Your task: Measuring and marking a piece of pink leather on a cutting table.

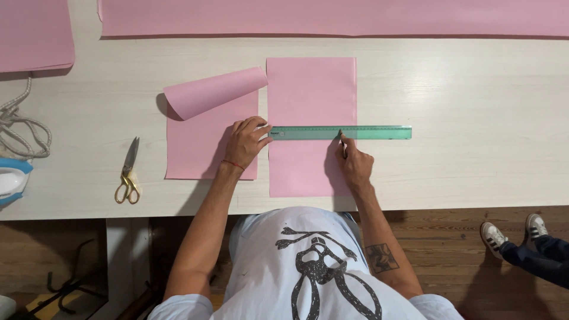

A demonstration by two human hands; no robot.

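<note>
Ruler (347,133), green and see-through, lies flat across the middle pink sheet (311,95), running parallel to the desk's near edge, and its right end sticks out past the sheet onto bare desk (474,89). From my remote seat I see my left hand (246,142) at the ruler's left end, fingers spread and pressing down on it, not closed round anything. My right hand (355,163) sits just below the ruler, near its middle, pinched on a thin pen (341,141) whose tip touches the ruler's lower edge; the pen is mostly hidden by the fingers, so I cannot tell its colour. That sheet lies upright toward the near edge of the desk, in front of my body. Just left of it, partly under my left wrist, lies a second pink sheet (198,148) with its top curled over into a loose roll (216,92). Further left, near the near edge, gold-handled scissors (127,175) point away from me. At the desk's left edge are a white-and-blue iron (12,181) and a coiled pale cord (21,127). A long pink strip (332,18) runs along the far edge, and another pink piece (35,32) covers the far left corner. The desk is pale wood grain; below it is brown plank floor, where another person's white sneakers (512,234) and dark trousers show at the right.
</note>
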